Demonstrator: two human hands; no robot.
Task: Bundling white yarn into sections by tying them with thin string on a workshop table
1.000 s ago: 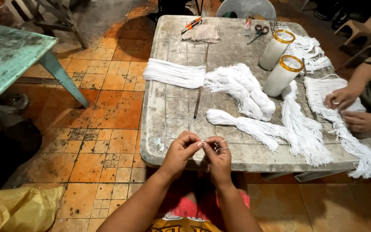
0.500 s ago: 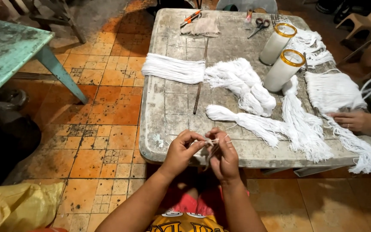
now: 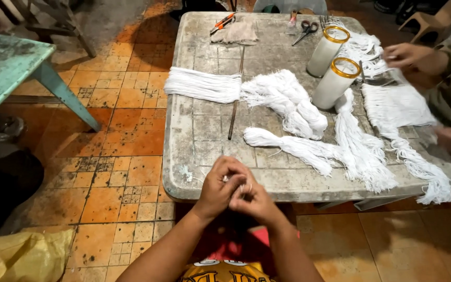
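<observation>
Both hands meet at the near edge of the worn grey counter (image 3: pixel 204 130). Left hand (image 3: pixel 216 189) curled, fingertips pinched on a short bit of white thread (image 3: pixel 226 179); right hand (image 3: pixel 253 200) closed against it, pinching the same thread, which is mostly hidden between the fingers. Just beyond, on the counter: a tied white yarn bundle (image 3: pixel 293 147), a flat skein (image 3: pixel 202 85), a loose heap of yarn (image 3: pixel 291 101), a thin stick (image 3: pixel 235 102). Farther back, two white jars with gold rims (image 3: pixel 333 67), scissors (image 3: pixel 305 31). At the right edge, another person's hand (image 3: pixel 409 55) over white fringe (image 3: pixel 392 104). Orange tiled floor (image 3: pixel 116 172) below.
</observation>
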